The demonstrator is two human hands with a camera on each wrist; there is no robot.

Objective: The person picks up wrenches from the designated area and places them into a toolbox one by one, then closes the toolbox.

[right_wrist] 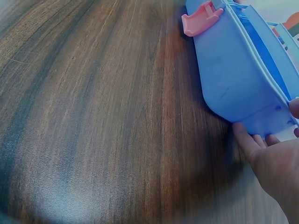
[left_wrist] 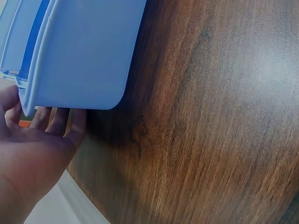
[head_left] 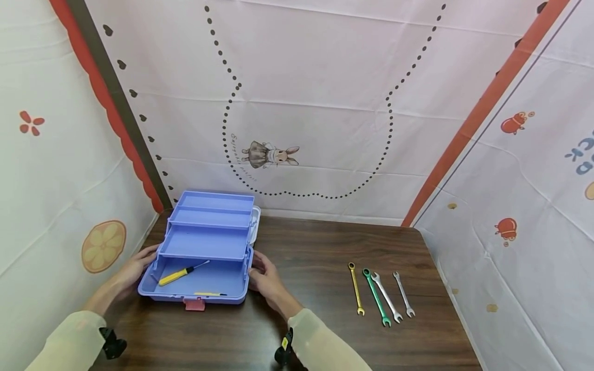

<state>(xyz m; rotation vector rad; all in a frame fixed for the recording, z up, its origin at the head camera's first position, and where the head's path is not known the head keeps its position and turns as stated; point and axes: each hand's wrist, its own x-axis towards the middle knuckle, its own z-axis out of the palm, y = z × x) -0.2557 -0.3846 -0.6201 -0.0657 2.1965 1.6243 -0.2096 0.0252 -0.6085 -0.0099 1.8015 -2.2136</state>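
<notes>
A blue toolbox (head_left: 204,298) stands open at the left of the table, its stepped trays (head_left: 204,242) raised at the back. My left hand (head_left: 135,268) holds its left end, the thumb up by the rim and the other fingers against the end wall. At the opposite end my right hand (head_left: 268,281) grips it in the same way, fingertips low on the wall in the right wrist view. Inside the box lies a screwdriver (head_left: 178,274) with a yellow handle. A thin yellow and black tool (head_left: 210,294) shows just behind the front wall, partly hidden. A pink latch (head_left: 194,305) hangs at the front.
Several wrenches lie on the brown table (head_left: 315,257) to the right: a gold one (head_left: 356,288), a green one (head_left: 377,298) and silver ones, a longer (head_left: 387,298) and a shorter (head_left: 403,294). Printed white cloth (head_left: 325,129) walls the table's back and sides.
</notes>
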